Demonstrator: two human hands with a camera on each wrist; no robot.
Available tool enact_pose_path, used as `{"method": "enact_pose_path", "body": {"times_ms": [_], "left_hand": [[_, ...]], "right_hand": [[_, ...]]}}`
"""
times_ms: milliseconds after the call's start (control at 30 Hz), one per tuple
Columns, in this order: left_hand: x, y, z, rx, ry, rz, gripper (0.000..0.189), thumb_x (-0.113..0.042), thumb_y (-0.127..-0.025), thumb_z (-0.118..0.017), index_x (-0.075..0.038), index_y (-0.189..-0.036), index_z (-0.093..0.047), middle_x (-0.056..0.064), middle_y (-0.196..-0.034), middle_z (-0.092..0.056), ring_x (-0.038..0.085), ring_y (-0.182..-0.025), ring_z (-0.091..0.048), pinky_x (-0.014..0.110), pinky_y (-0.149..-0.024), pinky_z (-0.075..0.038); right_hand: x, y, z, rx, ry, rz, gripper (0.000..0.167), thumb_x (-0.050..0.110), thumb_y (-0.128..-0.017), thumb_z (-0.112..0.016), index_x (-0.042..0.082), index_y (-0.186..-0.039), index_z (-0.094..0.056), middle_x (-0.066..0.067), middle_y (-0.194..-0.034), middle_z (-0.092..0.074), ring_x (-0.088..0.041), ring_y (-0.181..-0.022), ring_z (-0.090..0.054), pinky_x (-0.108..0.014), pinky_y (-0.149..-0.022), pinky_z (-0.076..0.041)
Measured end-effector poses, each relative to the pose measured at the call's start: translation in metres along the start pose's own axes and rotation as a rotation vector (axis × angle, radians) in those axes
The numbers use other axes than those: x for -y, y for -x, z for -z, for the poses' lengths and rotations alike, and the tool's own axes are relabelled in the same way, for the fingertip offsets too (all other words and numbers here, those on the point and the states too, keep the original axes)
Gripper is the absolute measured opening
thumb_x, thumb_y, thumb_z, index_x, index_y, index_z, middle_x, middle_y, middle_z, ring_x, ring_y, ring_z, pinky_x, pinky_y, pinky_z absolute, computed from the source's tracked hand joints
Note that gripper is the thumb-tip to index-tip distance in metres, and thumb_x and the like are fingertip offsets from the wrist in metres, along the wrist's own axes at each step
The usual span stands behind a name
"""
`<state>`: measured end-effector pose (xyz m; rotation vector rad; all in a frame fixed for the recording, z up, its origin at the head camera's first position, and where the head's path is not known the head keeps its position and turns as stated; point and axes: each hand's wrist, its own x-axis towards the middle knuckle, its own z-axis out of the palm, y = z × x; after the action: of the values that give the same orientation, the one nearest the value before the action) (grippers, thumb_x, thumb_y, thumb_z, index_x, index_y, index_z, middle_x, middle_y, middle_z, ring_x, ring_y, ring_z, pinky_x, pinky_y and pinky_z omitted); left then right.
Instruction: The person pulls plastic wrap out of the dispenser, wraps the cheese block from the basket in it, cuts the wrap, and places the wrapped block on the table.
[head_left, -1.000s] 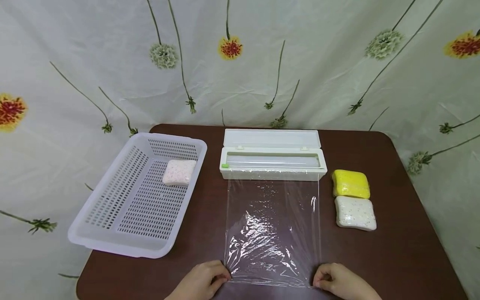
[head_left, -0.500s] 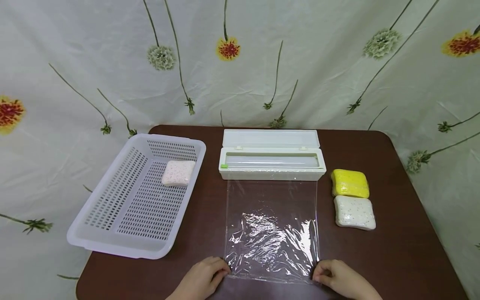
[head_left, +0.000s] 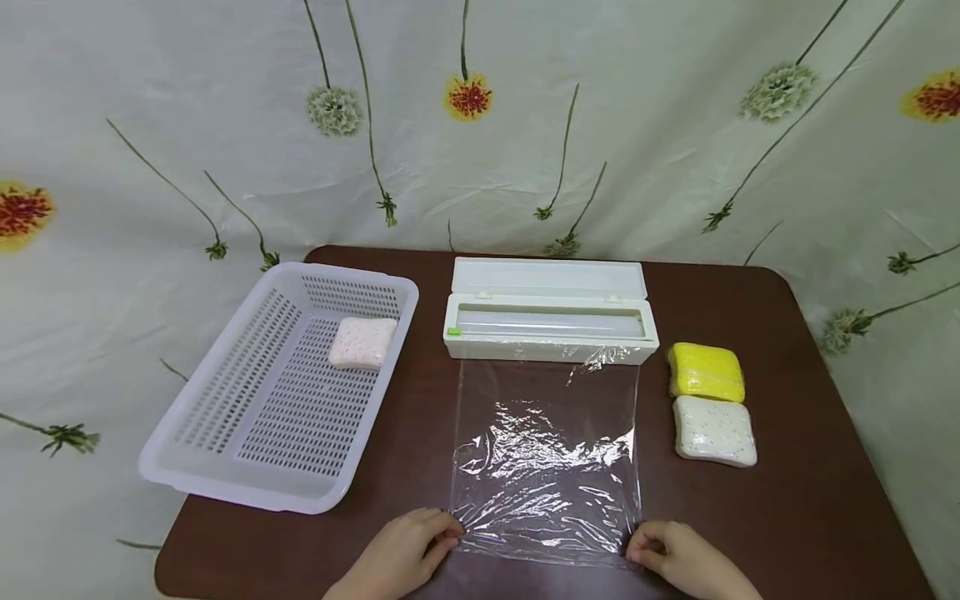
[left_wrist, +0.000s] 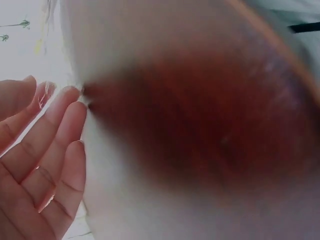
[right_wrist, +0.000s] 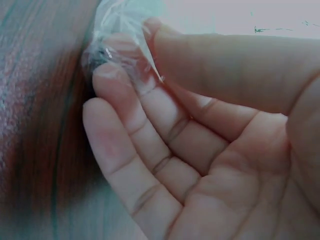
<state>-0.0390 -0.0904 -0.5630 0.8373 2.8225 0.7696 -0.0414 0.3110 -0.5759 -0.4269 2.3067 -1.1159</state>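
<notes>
The bench (head_left: 832, 508) is dark red-brown, with smooth, round corners at the back. Close up, from the right wrist, it shows dark streaks like wood. A pale cloth (head_left: 645, 192) hangs behind the bench and down both its sides. It has soft folds and a pattern of long green stems, with puffy pale green flowers and yellow ones with red middles.

A clear plastic sheet (head_left: 547, 467) lies over the middle of the bench. It is crinkly and shines with bright white spots. It runs from a white box (head_left: 551, 300) at the back down to the two hands. The left hand (head_left: 401, 550) pinches one near corner of the sheet, and the right hand (head_left: 686, 558) pinches the other near corner. The box's lid (head_left: 547, 277) is up, and a pale roll (head_left: 555, 323) sits inside. A little green tab (head_left: 453, 332) is at the box's left end.

On the left is a white basket (head_left: 378, 408) full of small slots, partly over the bench's edge. A pale bar with pink specks (head_left: 363, 342) lies in it, by the right wall. On the right side of the bench are a shiny yellow bar (head_left: 707, 372) and, just in front of it, a shiny white speckled bar (head_left: 715, 431).
</notes>
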Motion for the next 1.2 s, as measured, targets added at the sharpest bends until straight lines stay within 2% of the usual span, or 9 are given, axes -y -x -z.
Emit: {"method": "enact_pose_path", "body": {"times_ms": [100,267,333,433,600,767,900,1000,1200], "left_hand": [[-0.001,-0.003,0.006,-0.011,-0.002,0.034,0.005,-0.019,-0.092,-0.069,-0.019,-0.097,-0.072,-0.015,-0.087,-0.066,-0.003,-0.077,-0.057,0.024,-0.067,-0.052],[-0.007,-0.011,0.031,-0.242,-0.066,0.087,0.016,-0.013,-0.086,-0.075,-0.017,-0.101,-0.072,-0.012,-0.096,-0.069,0.004,-0.089,-0.064,0.027,-0.077,-0.055],[-0.008,-0.017,0.050,-0.342,-0.110,0.082,0.021,-0.009,-0.084,-0.077,-0.016,-0.103,-0.072,-0.009,-0.099,-0.070,0.008,-0.094,-0.066,0.029,-0.080,-0.056],[-0.006,-0.025,0.087,-0.431,-0.142,0.078,0.023,-0.005,-0.085,-0.074,-0.013,-0.106,-0.071,-0.003,-0.102,-0.071,0.015,-0.097,-0.068,0.035,-0.080,-0.057],[-0.002,-0.036,0.148,-0.496,-0.170,0.192,0.025,-0.005,-0.092,-0.065,-0.007,-0.116,-0.069,0.011,-0.107,-0.071,0.029,-0.099,-0.067,0.048,-0.077,-0.054],[0.006,-0.048,0.191,-0.480,-0.144,0.283,0.032,-0.011,-0.098,-0.059,-0.003,-0.128,-0.061,0.021,-0.123,-0.064,0.039,-0.106,-0.061,0.055,-0.082,-0.050],[0.026,-0.065,0.210,-0.427,-0.027,0.351,0.042,-0.018,-0.102,-0.052,0.000,-0.140,-0.050,0.025,-0.140,-0.051,0.044,-0.120,-0.053,0.059,-0.093,-0.047],[0.048,-0.079,0.216,-0.358,0.025,0.412,0.051,-0.022,-0.104,-0.048,0.005,-0.146,-0.039,0.030,-0.147,-0.041,0.048,-0.133,-0.041,0.062,-0.104,-0.039],[0.105,-0.101,0.208,-0.110,0.077,0.589,0.077,-0.033,-0.102,-0.052,0.010,-0.153,-0.013,0.036,-0.156,-0.018,0.053,-0.143,-0.020,0.065,-0.112,-0.025]], "right_hand": [[-0.001,0.000,0.000,0.004,-0.002,0.004,0.008,0.016,-0.092,-0.067,0.012,-0.085,-0.068,0.010,-0.079,-0.065,0.005,-0.069,-0.046,-0.020,-0.060,-0.043],[-0.002,0.000,0.000,0.010,-0.009,0.007,0.008,0.017,-0.092,-0.067,0.012,-0.086,-0.068,0.010,-0.079,-0.064,0.005,-0.068,-0.045,-0.020,-0.060,-0.042],[-0.003,0.000,0.000,0.003,-0.006,0.017,0.009,0.017,-0.092,-0.067,0.012,-0.086,-0.068,0.011,-0.079,-0.065,0.006,-0.069,-0.045,-0.020,-0.060,-0.042],[-0.005,0.000,-0.001,-0.010,-0.004,0.043,0.009,0.016,-0.092,-0.067,0.011,-0.086,-0.068,0.011,-0.079,-0.065,0.007,-0.069,-0.045,-0.020,-0.060,-0.042],[-0.008,0.001,-0.003,-0.036,0.000,0.077,0.009,0.015,-0.092,-0.067,0.009,-0.085,-0.068,0.010,-0.078,-0.065,0.007,-0.070,-0.045,-0.020,-0.060,-0.042],[-0.009,0.000,-0.005,-0.036,-0.005,0.067,0.010,0.016,-0.092,-0.067,0.009,-0.086,-0.068,0.010,-0.078,-0.064,0.007,-0.069,-0.044,-0.021,-0.061,-0.042],[-0.011,0.000,-0.005,-0.045,-0.006,0.067,0.010,0.016,-0.092,-0.067,0.008,-0.086,-0.068,0.009,-0.078,-0.065,0.007,-0.069,-0.045,-0.021,-0.060,-0.042],[-0.012,0.000,-0.006,-0.052,-0.008,0.078,0.010,0.016,-0.092,-0.067,0.008,-0.086,-0.068,0.009,-0.078,-0.065,0.007,-0.069,-0.045,-0.020,-0.060,-0.042],[-0.013,-0.001,-0.006,-0.030,-0.046,0.046,0.012,0.018,-0.093,-0.066,0.007,-0.088,-0.068,0.008,-0.080,-0.065,0.007,-0.069,-0.045,-0.020,-0.060,-0.042]]}}
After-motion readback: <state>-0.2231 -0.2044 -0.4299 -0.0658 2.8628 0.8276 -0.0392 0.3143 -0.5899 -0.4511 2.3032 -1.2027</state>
